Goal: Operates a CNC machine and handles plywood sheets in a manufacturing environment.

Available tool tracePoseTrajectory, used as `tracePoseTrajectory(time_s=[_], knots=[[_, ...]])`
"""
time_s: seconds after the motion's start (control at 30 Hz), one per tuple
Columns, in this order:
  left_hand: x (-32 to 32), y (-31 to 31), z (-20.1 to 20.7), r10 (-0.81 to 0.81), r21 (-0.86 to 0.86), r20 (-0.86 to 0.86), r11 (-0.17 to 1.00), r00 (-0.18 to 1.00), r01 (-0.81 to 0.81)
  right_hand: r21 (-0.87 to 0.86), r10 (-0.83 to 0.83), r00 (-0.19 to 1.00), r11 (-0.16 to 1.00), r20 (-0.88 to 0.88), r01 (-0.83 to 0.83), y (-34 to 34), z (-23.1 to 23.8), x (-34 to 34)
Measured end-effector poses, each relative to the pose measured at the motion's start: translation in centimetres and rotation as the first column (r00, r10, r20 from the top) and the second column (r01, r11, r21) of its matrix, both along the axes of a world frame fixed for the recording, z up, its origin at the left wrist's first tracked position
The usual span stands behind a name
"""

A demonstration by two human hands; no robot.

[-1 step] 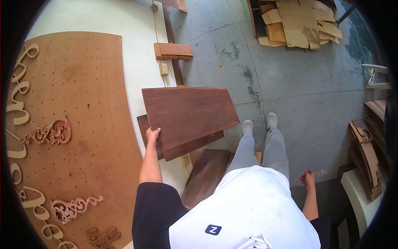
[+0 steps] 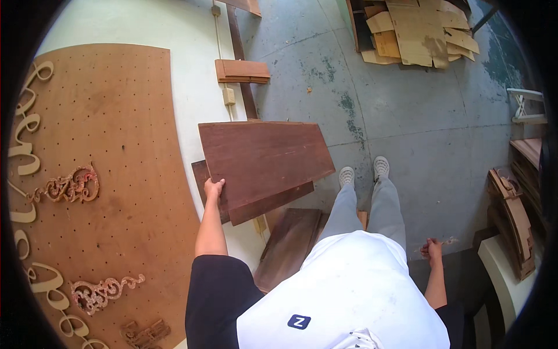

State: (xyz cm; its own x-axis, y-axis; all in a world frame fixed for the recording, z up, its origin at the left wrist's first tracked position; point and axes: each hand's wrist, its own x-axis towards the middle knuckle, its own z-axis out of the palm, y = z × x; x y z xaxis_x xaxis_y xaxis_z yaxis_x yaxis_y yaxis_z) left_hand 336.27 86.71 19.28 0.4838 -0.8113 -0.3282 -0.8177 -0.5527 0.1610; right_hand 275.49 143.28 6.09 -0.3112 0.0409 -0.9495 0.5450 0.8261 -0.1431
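My left hand [image 2: 214, 189] is closed on the left edge of a large reddish-brown wooden board [image 2: 267, 166], its thumb on the upper face. Beneath this board, a second dark board [image 2: 273, 202] shows along the lower edge, and another dark board [image 2: 200, 174] sticks out at the left. Down at the right, my right hand [image 2: 431, 249] is closed beside my leg. Thin, pale bits show on both sides of its fingers; what they belong to is too small to tell.
A pegboard [image 2: 145, 116] with carved ornaments and script letters covers the left wall. Boards [image 2: 290, 244] lean near my left leg. Flattened cardboard [image 2: 415, 35] is piled at the far right. Curved wooden pieces [image 2: 514, 227] stand at the right, by a white folding frame [image 2: 526, 106].
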Motion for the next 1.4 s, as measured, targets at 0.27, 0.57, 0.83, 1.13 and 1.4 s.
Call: tracePoseTrajectory(time_s=[0.27,0.57,0.83,1.13,1.4], knots=[[3.6,0.5,-1.3,0.087,-0.005,-0.024,0.996,0.996,-0.087,-0.034,-0.04,0.997,0.999,-0.071,0.038,1.0,1.7,2.9],[8.2,1.0,-3.3,0.232,0.073,-0.144,0.972,0.962,-0.223,-0.012,-0.069,0.995,0.998,-0.074,0.069,2.2,3.4,5.5],[11.4,0.7,-5.3,0.287,0.096,-0.124,0.956,0.95,-0.276,0.033,-0.041,0.996,0.998,-0.08,0.044,2.1,4.1,7.6],[14.0,0.5,-6.4,0.378,0.112,-0.186,0.925,0.907,-0.362,0.028,-0.041,0.996,0.999,-0.079,0.043,2.2,3.8,9.2],[10.7,0.4,-6.0,0.472,0.147,-0.176,0.88,0.864,-0.451,0.042,-0.095,0.991,0.994,-0.09,0.099,3.3,4.6,10.1]])
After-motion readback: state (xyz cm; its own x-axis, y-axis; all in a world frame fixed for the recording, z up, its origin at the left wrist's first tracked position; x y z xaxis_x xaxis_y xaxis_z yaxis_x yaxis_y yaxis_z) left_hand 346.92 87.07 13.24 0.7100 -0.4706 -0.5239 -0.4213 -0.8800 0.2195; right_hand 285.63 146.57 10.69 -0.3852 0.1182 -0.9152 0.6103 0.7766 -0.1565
